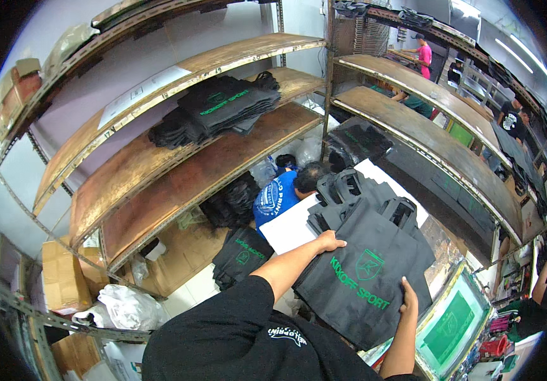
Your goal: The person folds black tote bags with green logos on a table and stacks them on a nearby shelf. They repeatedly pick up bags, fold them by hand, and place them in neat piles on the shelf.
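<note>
A stack of black tote bags point(391, 236) with green printing lies in front of me, the handles pointing away. The top tote bag point(343, 292) bears a green shield-like emblem and green lettering. My left hand point(329, 242) is closed on its upper left edge, thumb on top and the other fingers mostly hidden. At its right edge, my right hand point(408, 297) grips the side, thumb over the printed face. I cannot tell whether more than one bag is between my fingers. Under the stack shows a white board point(280, 230).
Wooden shelves point(153, 184) rise at left, one carrying black bags point(223, 105). A person in a blue shirt point(275, 198) is low beyond the board. A screen-printing frame point(451, 327) with green mesh stands at right. More black bags point(242, 257), a cardboard box point(64, 276) and white plastic bags point(127, 308) lie at left.
</note>
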`<act>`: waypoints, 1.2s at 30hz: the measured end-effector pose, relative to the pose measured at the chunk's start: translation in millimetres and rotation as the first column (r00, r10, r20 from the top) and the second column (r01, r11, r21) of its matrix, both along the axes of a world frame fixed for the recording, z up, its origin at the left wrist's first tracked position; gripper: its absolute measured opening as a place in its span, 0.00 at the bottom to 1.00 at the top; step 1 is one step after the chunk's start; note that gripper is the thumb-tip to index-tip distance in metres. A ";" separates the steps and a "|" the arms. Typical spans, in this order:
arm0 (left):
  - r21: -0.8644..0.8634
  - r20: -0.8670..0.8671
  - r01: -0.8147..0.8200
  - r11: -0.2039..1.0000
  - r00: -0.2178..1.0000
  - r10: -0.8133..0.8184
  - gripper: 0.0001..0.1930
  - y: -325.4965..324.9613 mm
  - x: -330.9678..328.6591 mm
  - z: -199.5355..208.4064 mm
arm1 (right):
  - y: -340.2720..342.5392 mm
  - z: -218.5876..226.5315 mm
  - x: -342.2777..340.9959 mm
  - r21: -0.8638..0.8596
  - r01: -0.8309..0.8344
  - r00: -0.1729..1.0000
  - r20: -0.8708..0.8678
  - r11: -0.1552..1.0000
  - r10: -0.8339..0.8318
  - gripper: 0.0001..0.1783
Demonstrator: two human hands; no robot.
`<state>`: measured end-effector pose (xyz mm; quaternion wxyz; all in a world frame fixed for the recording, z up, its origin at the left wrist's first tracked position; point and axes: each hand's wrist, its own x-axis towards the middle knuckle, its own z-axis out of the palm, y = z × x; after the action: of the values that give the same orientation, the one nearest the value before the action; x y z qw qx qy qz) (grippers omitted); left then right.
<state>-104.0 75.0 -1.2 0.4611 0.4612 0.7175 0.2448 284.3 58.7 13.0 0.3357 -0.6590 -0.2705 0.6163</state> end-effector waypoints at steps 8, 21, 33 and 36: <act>-0.021 0.191 -0.025 0.999 0.981 0.028 0.39 3.4 -12.8 -14.6 | -34.7 -33.2 15.6 0.003 -0.152 0.976 -0.156 0.988 0.150 0.44; 0.067 -0.059 0.029 0.997 0.998 -0.025 0.45 0.5 3.8 6.0 | -39.4 -6.1 10.9 0.242 -0.189 0.980 -0.019 0.952 0.199 0.26; 0.192 0.283 0.103 0.976 0.947 -0.155 0.32 -35.2 -9.9 137.7 | -76.6 77.8 13.5 0.543 -0.092 0.996 0.048 0.834 0.079 0.34; 0.208 0.381 0.167 0.964 0.894 -0.237 0.36 -36.3 -25.9 150.7 | -87.9 105.4 -5.8 0.543 -0.072 0.997 0.052 0.837 0.052 0.34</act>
<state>-130.0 38.8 149.6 0.5807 0.5109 0.5318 0.3450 278.5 -29.2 118.4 0.4842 -0.5382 -0.4612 0.5130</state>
